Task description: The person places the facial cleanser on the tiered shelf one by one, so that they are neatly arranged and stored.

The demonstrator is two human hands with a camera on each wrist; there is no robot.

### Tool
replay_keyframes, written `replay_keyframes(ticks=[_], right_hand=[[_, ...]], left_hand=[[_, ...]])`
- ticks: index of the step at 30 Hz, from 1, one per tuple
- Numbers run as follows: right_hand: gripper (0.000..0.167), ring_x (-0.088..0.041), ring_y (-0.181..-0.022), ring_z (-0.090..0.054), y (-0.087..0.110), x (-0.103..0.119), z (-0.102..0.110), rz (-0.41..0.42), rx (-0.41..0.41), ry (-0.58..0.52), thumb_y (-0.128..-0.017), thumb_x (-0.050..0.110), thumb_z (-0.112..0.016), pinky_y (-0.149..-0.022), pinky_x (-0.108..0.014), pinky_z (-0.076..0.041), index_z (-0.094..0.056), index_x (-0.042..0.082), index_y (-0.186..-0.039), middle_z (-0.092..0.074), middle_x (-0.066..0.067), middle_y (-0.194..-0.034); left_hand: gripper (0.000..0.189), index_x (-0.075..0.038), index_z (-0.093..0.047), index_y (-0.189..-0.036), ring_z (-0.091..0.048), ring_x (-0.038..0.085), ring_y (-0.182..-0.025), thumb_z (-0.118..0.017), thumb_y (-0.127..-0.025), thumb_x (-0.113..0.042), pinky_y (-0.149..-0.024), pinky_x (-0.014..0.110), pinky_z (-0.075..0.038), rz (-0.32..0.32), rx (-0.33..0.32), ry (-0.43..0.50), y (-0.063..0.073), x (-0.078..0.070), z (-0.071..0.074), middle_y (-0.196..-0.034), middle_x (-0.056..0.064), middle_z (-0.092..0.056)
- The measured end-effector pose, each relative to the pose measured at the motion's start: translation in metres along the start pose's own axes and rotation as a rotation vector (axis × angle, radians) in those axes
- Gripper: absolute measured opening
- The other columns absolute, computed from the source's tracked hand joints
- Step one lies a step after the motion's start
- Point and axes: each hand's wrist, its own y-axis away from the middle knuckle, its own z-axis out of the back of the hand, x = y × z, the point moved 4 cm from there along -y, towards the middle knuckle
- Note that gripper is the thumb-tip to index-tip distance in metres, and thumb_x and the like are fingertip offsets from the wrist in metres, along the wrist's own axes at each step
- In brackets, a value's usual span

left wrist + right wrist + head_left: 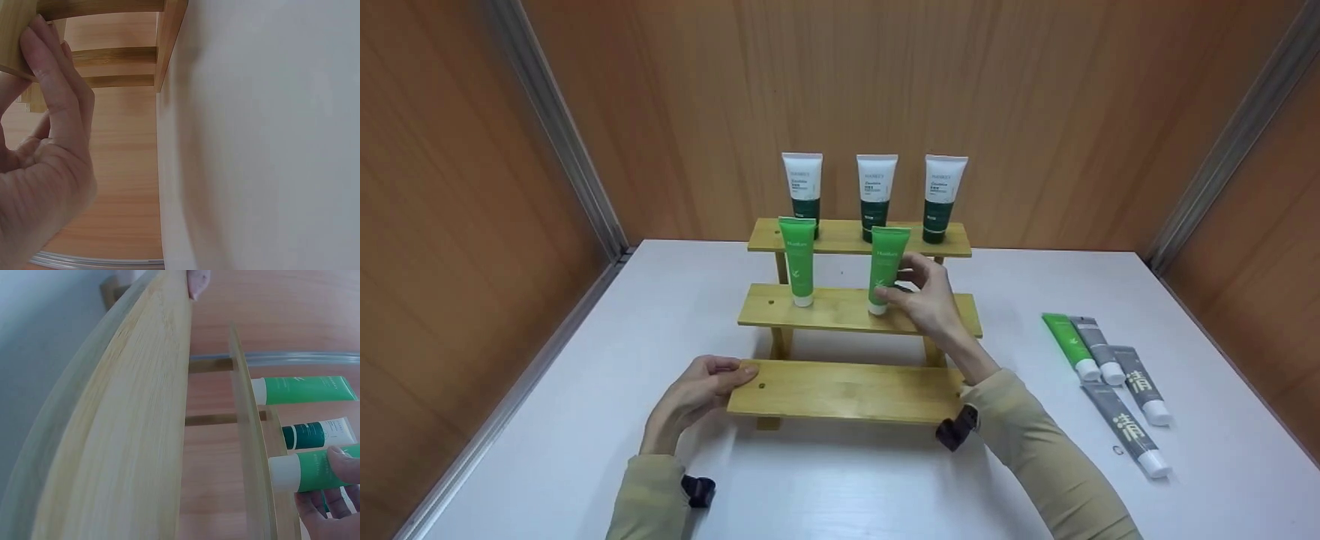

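In the head view a three-tier wooden stand (pixel 847 391) faces me. My right hand (pixel 926 300) pinches a green tube (pixel 889 259), upright with its white cap down at the middle tier (pixel 840 309). The right wrist view shows thumb and fingers on this green tube (pixel 318 471). Left of it another green tube (pixel 799 259) stands on the same tier. My left hand (pixel 701 394) grips the left end of the bottom tier, thumb on top; the left wrist view has its fingers (pixel 59 95) under the board.
Three white and dark-green tubes, one of them the middle tube (pixel 876 195), stand on the top tier. On the table's right lie a green tube (pixel 1066 341) and several grey tubes (pixel 1126 427). A small ring (pixel 1117 450) is near them. Wooden panels (pixel 840 112) enclose the white table (pixel 547 420).
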Motion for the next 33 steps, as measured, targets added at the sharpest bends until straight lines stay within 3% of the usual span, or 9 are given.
replay_keyframes(ticks=[20,33], right_hand=[[0.045,-0.031,-0.121,-0.060,-0.007,-0.001,-0.008,0.000,-0.009,0.048,-0.086,0.000,-0.075,-0.109,-0.045,-0.049,-0.061,0.001,-0.129,-0.063,-0.018,-0.129],[0.045,-0.035,-0.122,-0.059,-0.009,-0.004,-0.012,-0.004,-0.014,0.044,-0.085,-0.001,-0.075,-0.109,-0.046,-0.050,-0.061,0.000,-0.128,-0.062,-0.019,-0.129]], left_hand=[[0.042,0.009,-0.060,-0.118,-0.073,0.011,-0.081,-0.071,-0.095,-0.023,-0.072,0.022,-0.060,0.018,-0.034,0.017,0.000,0.002,-0.001,-0.092,0.000,-0.074],[0.047,0.013,-0.057,-0.124,-0.073,0.010,-0.083,-0.069,-0.096,-0.023,-0.074,0.023,-0.060,-0.003,-0.008,0.016,0.000,0.001,0.000,-0.094,0.000,-0.074]])
